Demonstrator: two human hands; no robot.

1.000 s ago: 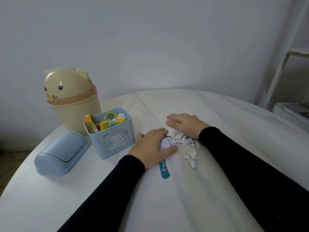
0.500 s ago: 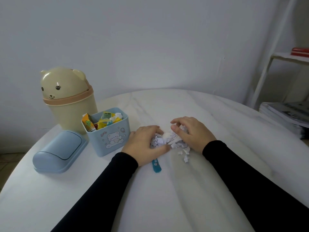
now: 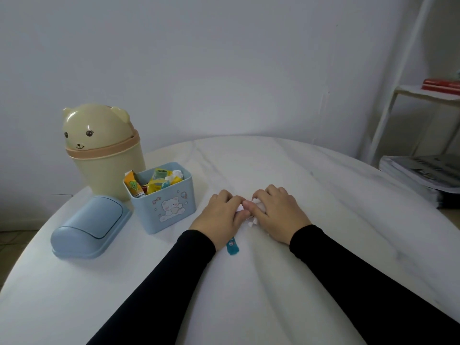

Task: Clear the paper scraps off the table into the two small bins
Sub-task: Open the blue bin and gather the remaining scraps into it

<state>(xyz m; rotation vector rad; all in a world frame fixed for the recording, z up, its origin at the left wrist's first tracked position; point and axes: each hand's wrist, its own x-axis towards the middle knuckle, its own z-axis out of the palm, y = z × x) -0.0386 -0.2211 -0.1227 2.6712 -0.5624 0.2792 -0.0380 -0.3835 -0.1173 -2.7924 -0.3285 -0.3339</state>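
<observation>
So the two hands have closed in on each other since a second ago: the loose spread of paper scraps (image 3: 245,212) is now bunched into one clump between the left hand (image 3: 220,217) and right hand (image 3: 277,215), fingers curled round it and thumbs touching. Only bits of white peek out. A teal strip (image 3: 232,247) lies at 6 o'clock of the clump. The open blue bin (image 3: 164,197) sits at 9 o'clock, bear bin (image 3: 104,150) behind it. Looks ready to lift.

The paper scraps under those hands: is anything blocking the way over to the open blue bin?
Nothing visible. Both hands, left hand and right hand, cup the paper scraps; only bare table separates them from the blue bin.
</observation>
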